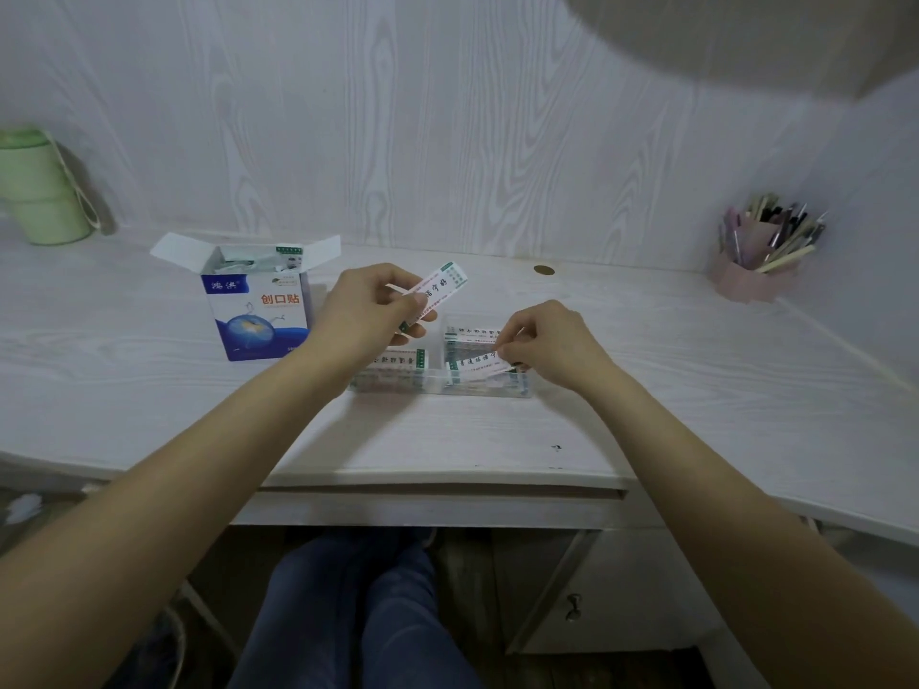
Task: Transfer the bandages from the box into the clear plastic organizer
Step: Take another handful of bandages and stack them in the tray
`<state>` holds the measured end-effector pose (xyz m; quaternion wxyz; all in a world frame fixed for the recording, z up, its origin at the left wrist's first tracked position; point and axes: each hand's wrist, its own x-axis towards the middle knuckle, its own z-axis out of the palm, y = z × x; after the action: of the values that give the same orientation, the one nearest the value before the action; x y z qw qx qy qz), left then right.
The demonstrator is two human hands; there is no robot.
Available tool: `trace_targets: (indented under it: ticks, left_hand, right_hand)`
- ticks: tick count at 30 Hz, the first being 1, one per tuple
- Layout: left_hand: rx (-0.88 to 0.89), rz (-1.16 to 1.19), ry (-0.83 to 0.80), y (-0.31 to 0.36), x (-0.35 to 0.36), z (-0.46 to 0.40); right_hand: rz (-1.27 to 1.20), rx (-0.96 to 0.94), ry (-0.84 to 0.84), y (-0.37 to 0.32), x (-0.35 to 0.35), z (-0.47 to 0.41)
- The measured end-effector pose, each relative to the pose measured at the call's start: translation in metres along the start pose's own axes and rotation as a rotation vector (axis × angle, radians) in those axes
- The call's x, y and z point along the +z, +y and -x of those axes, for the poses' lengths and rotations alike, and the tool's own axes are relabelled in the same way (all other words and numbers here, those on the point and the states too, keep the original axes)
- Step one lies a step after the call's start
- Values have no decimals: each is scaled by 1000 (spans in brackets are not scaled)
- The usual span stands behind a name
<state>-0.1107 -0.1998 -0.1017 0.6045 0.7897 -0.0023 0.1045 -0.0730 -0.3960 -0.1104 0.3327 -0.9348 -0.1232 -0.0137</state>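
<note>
left hand (365,310): i pinched 1 bandage (437,290) by its end.
right hand (547,343): i pinched another strip (477,369) over the organizer (432,382).
feel: i judged them light, floppy, best held at the ends.

A single head-worn wide-angle camera looks forward and down from above the seated person onto a white desk (447,440), close enough that both forearms run in from 7 and 5 o'clock to meet just above centre. The wall panel (447,116) bows across 12 o'clock, and the person's knees (358,604) show below the desk edge at 6 o'clock.
</note>
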Motion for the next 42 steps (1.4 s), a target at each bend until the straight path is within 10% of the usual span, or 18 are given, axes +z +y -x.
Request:
trace_targets:
  ticks: [11, 17, 23, 42]
  left_hand:
    - [16, -25, -26, -2, 3, 0]
    - [43, -158, -135, 0, 9, -2]
    - [88, -264, -167, 1, 21, -9]
    - [217, -1045, -324, -15, 41, -32]
  right_hand:
    - [211, -30, 18, 1, 9, -4]
    - [-491, -2, 58, -8, -15, 3]
    - [-502, -2, 63, -2, -15, 4]
    - [292, 63, -61, 4, 0, -4]
